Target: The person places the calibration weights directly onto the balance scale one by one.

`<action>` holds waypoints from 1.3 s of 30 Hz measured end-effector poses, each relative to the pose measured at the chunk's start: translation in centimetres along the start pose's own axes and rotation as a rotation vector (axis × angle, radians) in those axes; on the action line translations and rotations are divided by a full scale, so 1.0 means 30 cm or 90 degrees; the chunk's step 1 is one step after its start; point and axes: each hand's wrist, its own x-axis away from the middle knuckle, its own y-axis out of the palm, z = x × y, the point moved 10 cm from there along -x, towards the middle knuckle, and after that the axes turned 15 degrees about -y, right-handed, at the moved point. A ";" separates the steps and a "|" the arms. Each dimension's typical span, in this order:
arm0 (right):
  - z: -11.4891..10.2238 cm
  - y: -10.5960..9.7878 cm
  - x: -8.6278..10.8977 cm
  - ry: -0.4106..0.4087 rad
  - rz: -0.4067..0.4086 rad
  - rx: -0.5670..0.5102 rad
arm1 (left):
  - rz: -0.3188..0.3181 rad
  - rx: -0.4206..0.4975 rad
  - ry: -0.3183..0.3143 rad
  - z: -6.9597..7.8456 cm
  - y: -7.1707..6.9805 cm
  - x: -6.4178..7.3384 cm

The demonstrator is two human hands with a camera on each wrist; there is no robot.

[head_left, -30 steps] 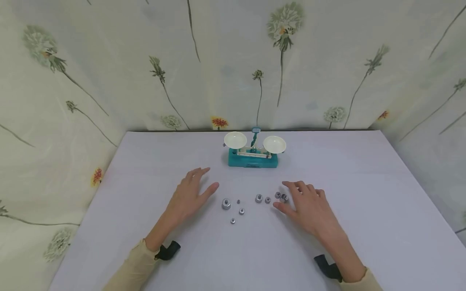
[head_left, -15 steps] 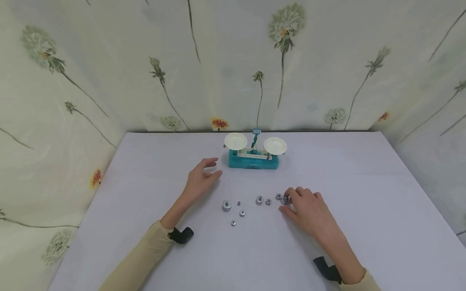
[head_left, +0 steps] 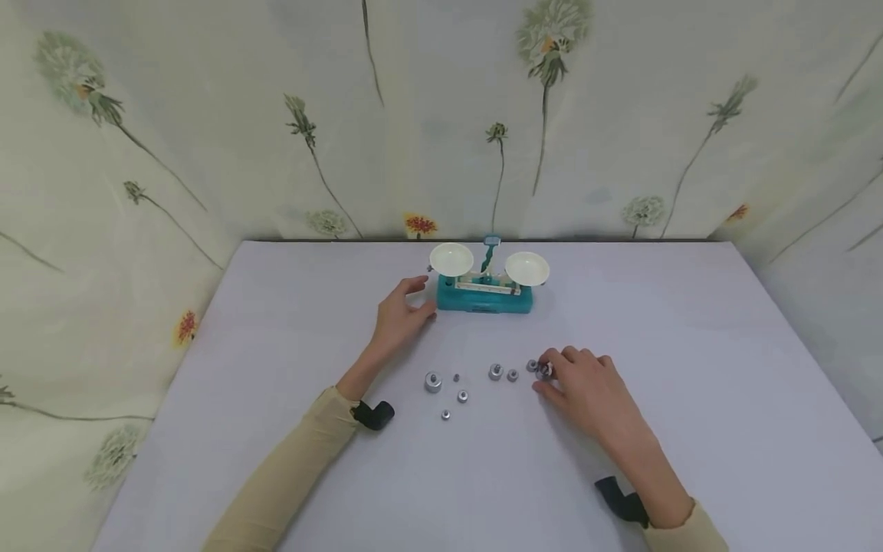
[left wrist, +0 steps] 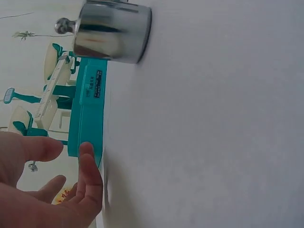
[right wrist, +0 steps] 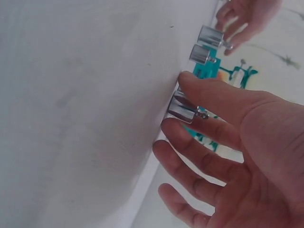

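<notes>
A teal balance (head_left: 485, 300) stands upright toward the far edge of the white bench (head_left: 331, 299), roughly midway between left and right. It carries two white pans, the left pan (head_left: 451, 260) and the right pan (head_left: 527, 269), with a graduated beam (head_left: 487, 286) between them and a small label (left wrist: 98, 84) on the near face of its base.

The left hand (head_left: 401, 310) is at the balance's left end, thumb and fingers spread apart and slightly bent, the tips right by the corner of the base; whether they touch it, I cannot tell. The right hand (head_left: 585, 387) is well apart from it, nearer and to the right. Its thumb and fingers bend about a metal weight (right wrist: 183, 111), the weight lying between them; whether they pinch it is unclear. Another weight (head_left: 533, 366) sits just left of that one.

Farther left come a medium weight (head_left: 496, 372) and, just right of it, a smaller weight (head_left: 513, 376). A looser cluster lies left again: the largest weight (head_left: 433, 382), a tiny weight (head_left: 456, 377) near it, and two little weights (head_left: 463, 396) on the near side. Their knobs point up.

Both arms wear tan sleeves (head_left: 297, 456) and black wrist pieces (head_left: 374, 415). Behind the bench hangs a pale backdrop (head_left: 441, 169) printed with dandelions and orange flowers.
</notes>
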 end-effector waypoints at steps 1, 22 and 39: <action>0.002 -0.003 -0.001 -0.002 0.002 0.001 | -0.002 0.006 0.000 0.003 0.006 -0.006; -0.004 -0.014 -0.006 -0.017 0.019 0.005 | -0.044 0.056 0.010 0.035 0.070 -0.045; -0.011 -0.027 -0.002 -0.028 0.029 0.028 | 0.011 -0.019 0.042 0.052 0.062 -0.040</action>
